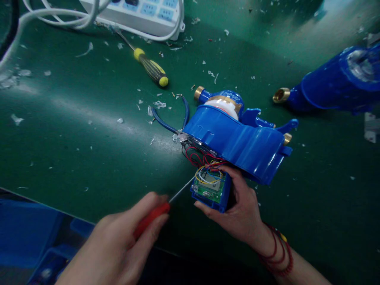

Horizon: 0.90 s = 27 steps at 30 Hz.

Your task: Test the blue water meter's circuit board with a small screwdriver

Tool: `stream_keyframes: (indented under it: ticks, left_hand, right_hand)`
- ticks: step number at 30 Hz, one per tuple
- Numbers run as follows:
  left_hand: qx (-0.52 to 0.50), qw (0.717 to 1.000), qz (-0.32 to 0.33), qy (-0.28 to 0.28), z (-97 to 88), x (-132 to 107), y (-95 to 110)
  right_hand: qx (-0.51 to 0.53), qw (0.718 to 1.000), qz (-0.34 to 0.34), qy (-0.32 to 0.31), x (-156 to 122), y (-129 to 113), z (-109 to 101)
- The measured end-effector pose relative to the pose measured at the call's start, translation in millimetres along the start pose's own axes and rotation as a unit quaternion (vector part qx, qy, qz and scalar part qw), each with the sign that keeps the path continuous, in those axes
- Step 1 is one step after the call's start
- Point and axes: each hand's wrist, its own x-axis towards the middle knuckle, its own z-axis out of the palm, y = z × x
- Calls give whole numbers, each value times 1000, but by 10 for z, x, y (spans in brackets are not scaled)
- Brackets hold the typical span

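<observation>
In my left hand point(127, 233) is a screwdriver point(152, 217) with a red handle. Its thin shaft points up and right, the tip close to the left edge of a small circuit box. Fingers and thumb of my right hand point(242, 206) clasp that blue box point(211, 186), which has a green board, a small display and several coloured wires on top. Red, black and other wires run from the box to a blue water meter point(234, 136) lying on its side, with brass threaded ends. Whether the screwdriver tip touches the box, I cannot tell.
Blue-handled pliers point(166, 122) lie against the meter's left side. A yellow and black screwdriver point(151, 69) rests farther back, near a white power strip point(142, 18) with its cable. Another blue meter point(329, 85) lies at right. Plastic scraps dot the green table point(89, 150).
</observation>
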Motion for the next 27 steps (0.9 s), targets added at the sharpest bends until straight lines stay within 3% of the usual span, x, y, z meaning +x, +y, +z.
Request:
stream_keyframes:
  ticks: [6, 13, 20, 27]
  left_hand:
    - [-78, 992, -42, -88, 39, -55, -47]
    - [-48, 998, 12, -46, 151, -120, -62]
    - [34, 996, 75, 45, 213, -19, -133]
    - [68, 986, 148, 35, 256, 0, -266]
  right_hand:
    - [8, 1000, 6, -2, -11, -4, 8]
    - [-7, 1000, 1, 1, -15, 4, 25]
    - [5, 1000, 8, -3, -19, 0, 7]
    - [30, 999, 32, -3, -4, 43, -19]
